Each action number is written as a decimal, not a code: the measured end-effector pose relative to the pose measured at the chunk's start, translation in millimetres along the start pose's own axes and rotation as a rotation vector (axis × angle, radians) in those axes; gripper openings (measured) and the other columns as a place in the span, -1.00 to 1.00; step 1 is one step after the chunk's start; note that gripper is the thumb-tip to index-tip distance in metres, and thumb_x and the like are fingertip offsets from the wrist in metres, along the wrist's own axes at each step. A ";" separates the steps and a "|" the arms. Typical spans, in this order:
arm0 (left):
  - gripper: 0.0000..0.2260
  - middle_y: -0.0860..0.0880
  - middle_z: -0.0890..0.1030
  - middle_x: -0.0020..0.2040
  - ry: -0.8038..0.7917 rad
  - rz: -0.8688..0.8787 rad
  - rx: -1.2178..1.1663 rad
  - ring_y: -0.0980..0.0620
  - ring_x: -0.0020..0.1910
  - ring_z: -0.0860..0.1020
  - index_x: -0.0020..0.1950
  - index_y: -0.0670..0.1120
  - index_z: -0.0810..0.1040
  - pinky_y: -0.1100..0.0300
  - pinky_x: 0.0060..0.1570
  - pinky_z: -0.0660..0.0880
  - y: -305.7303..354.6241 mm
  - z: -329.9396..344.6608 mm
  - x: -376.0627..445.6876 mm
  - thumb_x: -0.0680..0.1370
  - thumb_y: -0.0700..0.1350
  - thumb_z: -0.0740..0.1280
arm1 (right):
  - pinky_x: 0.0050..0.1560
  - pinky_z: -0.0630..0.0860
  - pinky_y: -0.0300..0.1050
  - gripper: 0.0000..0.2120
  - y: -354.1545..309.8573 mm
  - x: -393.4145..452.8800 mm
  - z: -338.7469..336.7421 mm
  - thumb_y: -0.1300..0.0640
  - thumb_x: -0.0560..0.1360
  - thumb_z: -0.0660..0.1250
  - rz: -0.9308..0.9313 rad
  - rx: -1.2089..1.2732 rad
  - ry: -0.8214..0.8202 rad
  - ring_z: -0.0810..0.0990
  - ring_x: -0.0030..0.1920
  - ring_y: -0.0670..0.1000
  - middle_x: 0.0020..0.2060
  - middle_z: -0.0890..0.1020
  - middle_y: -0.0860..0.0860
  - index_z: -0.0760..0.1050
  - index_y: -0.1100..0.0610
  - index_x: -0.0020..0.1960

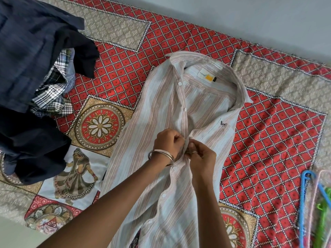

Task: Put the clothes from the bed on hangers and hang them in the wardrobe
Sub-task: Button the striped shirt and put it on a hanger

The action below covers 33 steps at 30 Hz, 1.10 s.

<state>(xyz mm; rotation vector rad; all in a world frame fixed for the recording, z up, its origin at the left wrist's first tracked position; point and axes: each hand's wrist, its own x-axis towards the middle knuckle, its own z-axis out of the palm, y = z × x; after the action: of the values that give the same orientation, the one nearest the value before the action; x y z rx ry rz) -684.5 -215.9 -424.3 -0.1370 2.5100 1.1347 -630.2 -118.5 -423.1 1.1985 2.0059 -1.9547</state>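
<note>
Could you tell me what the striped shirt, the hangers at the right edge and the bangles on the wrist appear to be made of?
Striped shirt: thin woven cloth, probably cotton or a blend; matte, finely creased, with small white buttons. Hangers: likely moulded plastic, judging by the smooth, bright blue, pink and green bars. Bangles on the left hand's wrist: apparently metal, silvery with bright highlights.

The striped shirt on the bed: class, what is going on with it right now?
A person has the striped shirt spread flat on the patterned bedspread, collar away from them. Both hands, the left hand and the right hand, pinch the button placket mid-chest, apparently working a button. A pile of dark and checked clothes waits at the left. Plastic hangers lie at the right edge, unused; the shirt is not yet on one.
</note>
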 end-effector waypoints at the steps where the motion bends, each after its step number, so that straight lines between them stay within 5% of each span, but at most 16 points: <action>1: -0.84 -0.17 0.63 -0.23 -0.014 -0.014 -0.011 -0.15 -0.22 0.59 -0.20 -0.25 0.63 -0.04 -0.16 0.55 0.8 -0.4 -0.2 0.49 -0.16 0.37 | -0.16 0.62 -0.15 -0.80 -1.6 -0.3 -2.3 0.39 0.56 0.25 0.021 0.071 -0.034 0.67 -0.18 0.04 -0.18 0.69 0.14 0.63 0.28 0.06; 10: -0.71 -0.21 0.65 -0.28 -0.181 -0.319 -0.279 -0.16 -0.26 0.66 -0.29 -0.21 0.58 -0.08 -0.19 0.63 -3.5 -6.7 5.9 0.51 -0.02 0.38 | -0.14 0.58 -0.08 -0.92 -7.9 10.8 -8.4 0.36 0.43 0.44 0.041 0.103 -0.131 0.64 -0.24 0.10 -0.25 0.68 0.22 0.65 0.30 -0.07; 13: -0.72 -0.11 0.65 -0.35 -0.172 -0.355 -0.245 -0.06 -0.31 0.65 -0.25 -0.17 0.65 0.06 -0.22 0.63 1.1 -6.8 4.1 0.42 0.05 0.47 | -0.10 0.58 -0.04 -0.88 -5.4 11.1 -5.5 0.35 0.42 0.45 -0.024 -0.036 -0.100 0.65 -0.25 0.04 -0.28 0.70 0.11 0.68 0.18 -0.09; 19: -0.82 -0.12 0.61 -0.41 -0.038 -0.525 -0.343 -0.08 -0.39 0.60 -0.34 -0.20 0.62 0.04 -0.26 0.58 11.1 0.3 -0.1 0.39 -0.12 0.49 | -0.20 0.48 -0.47 -0.87 -5.7 -2.7 -0.6 0.32 0.40 0.49 -0.165 -0.152 0.024 0.62 -0.29 -0.27 -0.30 0.67 -0.09 0.68 0.14 -0.09; 24: -0.89 -0.13 0.55 -0.42 -0.109 -0.683 -0.515 0.03 -0.55 0.51 -0.28 -0.22 0.58 0.28 -0.51 0.39 14.0 -2.4 3.9 0.44 -0.31 0.42 | -0.16 0.54 -0.30 -0.89 1.0 -6.9 -0.5 0.34 0.41 0.46 -0.107 -0.085 0.061 0.64 -0.25 -0.13 -0.27 0.69 -0.02 0.67 0.17 -0.11; 27: -0.89 -0.12 0.61 -0.27 -0.216 -0.440 -0.264 -0.05 -0.27 0.57 -0.19 -0.17 0.61 0.18 -0.25 0.49 8.1 -2.8 1.7 0.52 -0.25 0.34 | -0.28 0.51 -0.20 -0.90 -2.5 -4.9 -6.4 0.44 0.48 0.31 0.105 0.222 -0.125 0.56 -0.32 0.01 -0.32 0.61 0.13 0.57 0.31 -0.14; 30: -0.88 -0.12 0.65 -0.11 -0.278 -0.140 -0.021 -0.08 -0.08 0.59 -0.05 -0.19 0.62 0.19 -0.09 0.47 3.7 -6.8 -1.1 0.56 -0.18 0.31 | -0.38 0.49 -0.22 -0.87 -9.0 -1.4 -10.1 0.45 0.54 0.19 0.174 0.196 -0.254 0.49 -0.37 0.00 -0.35 0.53 0.14 0.50 0.37 -0.11; 33: -0.91 -0.08 0.65 -0.11 -0.032 0.067 0.056 -0.07 -0.10 0.59 -0.07 -0.15 0.62 0.12 -0.04 0.51 -10.4 -16.0 2.1 0.53 -0.19 0.32 | -0.31 0.55 -0.07 -0.85 -3.0 4.9 -15.7 0.37 0.51 0.20 0.077 0.076 -0.096 0.54 -0.30 0.06 -0.31 0.57 0.08 0.52 0.23 -0.12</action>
<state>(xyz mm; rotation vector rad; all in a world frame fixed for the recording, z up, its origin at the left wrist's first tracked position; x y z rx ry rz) -688.7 -234.5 -422.8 -0.0188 2.5324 1.0818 -628.4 -102.0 -420.7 1.1560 1.8273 -2.0272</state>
